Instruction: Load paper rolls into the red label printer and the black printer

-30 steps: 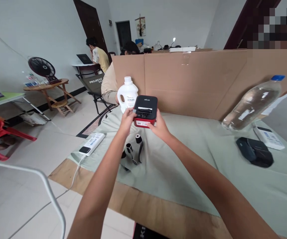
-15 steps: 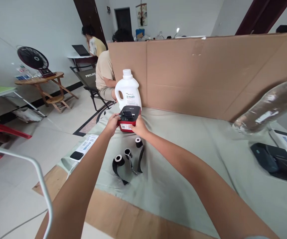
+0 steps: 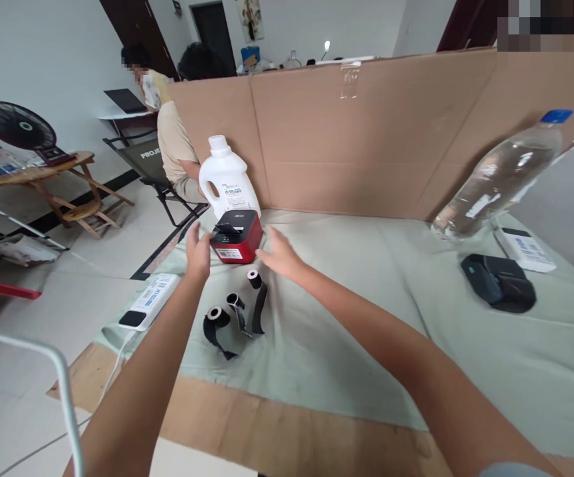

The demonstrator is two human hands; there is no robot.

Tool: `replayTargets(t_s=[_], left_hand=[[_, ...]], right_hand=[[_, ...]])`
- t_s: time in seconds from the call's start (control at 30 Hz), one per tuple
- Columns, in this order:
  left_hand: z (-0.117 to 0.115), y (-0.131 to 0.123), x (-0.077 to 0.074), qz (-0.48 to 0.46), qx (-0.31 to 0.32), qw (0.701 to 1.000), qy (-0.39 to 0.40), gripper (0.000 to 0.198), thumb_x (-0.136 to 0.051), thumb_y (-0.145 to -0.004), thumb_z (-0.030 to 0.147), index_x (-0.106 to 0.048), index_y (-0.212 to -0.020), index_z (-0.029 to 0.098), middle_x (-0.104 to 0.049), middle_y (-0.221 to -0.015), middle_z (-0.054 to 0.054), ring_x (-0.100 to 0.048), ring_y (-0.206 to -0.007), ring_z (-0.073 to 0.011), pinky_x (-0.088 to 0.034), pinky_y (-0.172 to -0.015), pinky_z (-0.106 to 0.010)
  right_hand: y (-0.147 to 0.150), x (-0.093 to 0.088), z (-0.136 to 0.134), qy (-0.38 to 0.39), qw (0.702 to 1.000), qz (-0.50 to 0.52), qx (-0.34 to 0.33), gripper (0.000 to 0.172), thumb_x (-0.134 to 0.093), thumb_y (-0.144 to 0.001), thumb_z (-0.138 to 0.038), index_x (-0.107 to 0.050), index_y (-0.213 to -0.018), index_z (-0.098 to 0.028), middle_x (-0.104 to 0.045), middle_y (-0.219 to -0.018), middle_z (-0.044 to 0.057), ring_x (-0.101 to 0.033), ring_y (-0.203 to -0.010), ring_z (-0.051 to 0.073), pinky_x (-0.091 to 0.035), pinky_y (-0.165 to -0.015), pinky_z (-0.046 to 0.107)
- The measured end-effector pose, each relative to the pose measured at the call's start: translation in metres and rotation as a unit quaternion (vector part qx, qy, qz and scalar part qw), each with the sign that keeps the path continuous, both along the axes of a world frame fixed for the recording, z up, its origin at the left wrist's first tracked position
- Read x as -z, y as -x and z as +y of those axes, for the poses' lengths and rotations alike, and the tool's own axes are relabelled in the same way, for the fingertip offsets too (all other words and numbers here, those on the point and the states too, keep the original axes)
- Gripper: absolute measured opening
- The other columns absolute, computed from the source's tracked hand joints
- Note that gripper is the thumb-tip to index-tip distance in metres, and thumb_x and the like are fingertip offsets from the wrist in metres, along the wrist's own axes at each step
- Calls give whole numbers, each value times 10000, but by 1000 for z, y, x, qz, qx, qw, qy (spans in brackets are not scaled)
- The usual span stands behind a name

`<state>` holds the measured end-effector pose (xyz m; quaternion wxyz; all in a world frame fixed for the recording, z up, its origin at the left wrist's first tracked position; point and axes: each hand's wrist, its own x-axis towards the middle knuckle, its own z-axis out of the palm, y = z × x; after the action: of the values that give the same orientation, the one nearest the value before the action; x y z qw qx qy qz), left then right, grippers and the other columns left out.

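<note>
A small red and black label printer (image 3: 237,240) stands on the pale green cloth, in front of a white detergent jug (image 3: 228,177). On its left side is my left hand (image 3: 198,253), fingers apart, close beside the printer. My right hand (image 3: 281,253) is open at the right side, its thumb near the printer's lower corner and its fingers off the casing. Nearer to me lie three black ribbon rolls with loose tails: a left roll (image 3: 217,318), a middle roll (image 3: 236,303) and a far roll (image 3: 254,279).
A cardboard panel (image 3: 337,146) lines the back. To the right are a large clear bottle (image 3: 498,179) with a blue cap, a black device (image 3: 498,281) and a white box (image 3: 525,250). At left lies a white power strip (image 3: 150,301). People sit beyond the panel.
Both hands have let go of the printer and moved apart from its sides. The printer stays standing before the jug. My view has turned to the right, showing the bottle's blue cap.
</note>
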<state>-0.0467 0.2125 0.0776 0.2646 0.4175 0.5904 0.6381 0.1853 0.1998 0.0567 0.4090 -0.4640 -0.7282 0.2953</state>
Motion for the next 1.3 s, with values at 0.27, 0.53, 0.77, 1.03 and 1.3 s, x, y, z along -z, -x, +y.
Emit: replayTargets(t_s=[0.27, 0.53, 0.77, 1.03, 1.3], left_hand=[[-167, -165, 28, 408, 353, 834, -112, 408, -482, -1011, 332, -575, -1407, 299, -619, -1459, -73, -524, -1420, -259, -341, -1248, -523], [-214, -231, 66, 586, 485, 648, -35, 616, -374, -1052, 548, -316, -1616, 309, -251, -1709, -33, -199, -1600, -291, -183, -1290, -600], [-225, -224, 68, 593, 472, 651, -40, 622, -338, -1060, 540, -291, -1627, 288, -233, -1715, -30, -191, -1602, -283, -189, -1294, -574], [-225, -226, 67, 581, 470, 664, -35, 619, -375, -1051, 538, -313, -1618, 298, -265, -1707, -32, -205, -1598, -285, -162, -1299, -574], [-227, -228, 63, 562, 469, 680, -34, 515, -471, -1033, 474, -481, -1508, 275, -443, -1624, -43, -283, -1564, -279, -168, -1297, -593]], right_hand=[[-355, 11, -153, -36, 838, -212, 502, 863, -609, -757, -621, -504, -1443, -108, -414, -1510, 310, -299, -1426, 537, -192, -1106, 724], [-441, 7, -172, 158, 803, -140, 558, 1019, -871, -537, -475, -507, -1408, -91, -488, -1310, 383, -468, -1242, 531, -358, -891, 616], [-394, 6, -176, 128, 789, -173, 575, 1033, -846, -562, -469, -466, -1435, -71, -489, -1319, 340, -439, -1255, 504, -354, -998, 585], [-215, 15, -163, -18, 892, -155, 424, 964, -770, -642, -483, -415, -1453, -101, -511, -1142, 192, -470, -1110, 401, -381, -1008, 574], [-128, 23, -168, 36, 894, -170, 413, 872, -751, -706, -407, -434, -1462, -111, -501, -1142, 174, -456, -1099, 366, -411, -957, 495]])
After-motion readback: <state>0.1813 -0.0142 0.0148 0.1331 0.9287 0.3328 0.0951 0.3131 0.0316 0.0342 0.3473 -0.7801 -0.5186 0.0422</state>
